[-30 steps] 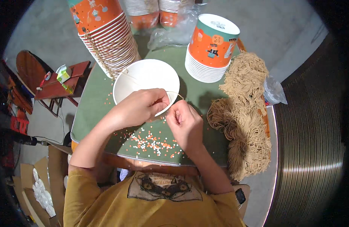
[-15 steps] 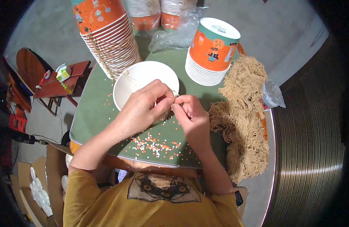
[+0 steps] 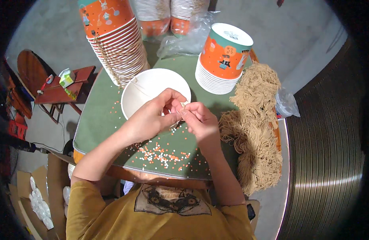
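A white paper bucket [image 3: 133, 96] lies tilted on the green cloth, its open mouth facing up toward me. My left hand [image 3: 154, 116] reaches over its near rim with thumb and fingers pinched. Against it, at the bucket's right rim, my right hand [image 3: 201, 123] pinches too. Between the fingertips a short bit of pale cord [image 3: 184, 105] shows; the rest of it is hidden. Another end of cord [image 3: 139, 85] pokes through the bucket's far left wall. Small orange and white beads [image 3: 164, 156] lie scattered just below my hands.
A tall leaning stack of orange paper buckets [image 3: 116, 48] with cord handles stands at the far left. More upside-down buckets [image 3: 220, 60] stand far right, beside a heap of tan cord [image 3: 258, 132]. Clear plastic wrap [image 3: 184, 38] lies behind. An open carton [image 3: 52, 188] sits lower left.
My fingertips have drawn slightly closer together, and the pale cord between them shows in a different shape. The whole view has shifted a little; the bucket stays under my hands.
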`<action>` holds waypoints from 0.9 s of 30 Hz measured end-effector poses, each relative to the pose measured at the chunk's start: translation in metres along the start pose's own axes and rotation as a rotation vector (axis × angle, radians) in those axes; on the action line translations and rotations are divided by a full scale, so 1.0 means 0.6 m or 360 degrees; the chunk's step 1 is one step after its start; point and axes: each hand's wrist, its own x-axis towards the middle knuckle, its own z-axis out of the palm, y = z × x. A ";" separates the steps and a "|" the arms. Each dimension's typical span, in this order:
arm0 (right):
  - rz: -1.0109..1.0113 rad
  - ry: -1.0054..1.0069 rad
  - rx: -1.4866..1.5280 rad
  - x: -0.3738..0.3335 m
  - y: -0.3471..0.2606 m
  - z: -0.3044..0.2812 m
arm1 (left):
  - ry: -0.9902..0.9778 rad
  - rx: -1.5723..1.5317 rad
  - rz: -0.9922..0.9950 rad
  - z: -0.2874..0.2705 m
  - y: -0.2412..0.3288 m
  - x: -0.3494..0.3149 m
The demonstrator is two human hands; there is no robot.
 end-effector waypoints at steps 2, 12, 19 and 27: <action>0.0125 0.0018 0.0022 0.000 -0.003 -0.002 | -0.0095 -0.0057 -0.0173 -0.004 0.008 0.003; 0.0202 -0.0078 0.0017 0.005 -0.012 -0.027 | -0.0166 -0.0243 -0.0395 -0.013 -0.014 0.014; -0.0258 -0.0124 -0.0703 0.001 -0.061 -0.044 | -0.0192 -0.0452 -0.0356 -0.012 -0.009 0.017; -0.0652 -0.0355 -0.0765 0.031 -0.065 -0.039 | -0.0222 -0.0384 -0.0332 0.003 -0.019 0.018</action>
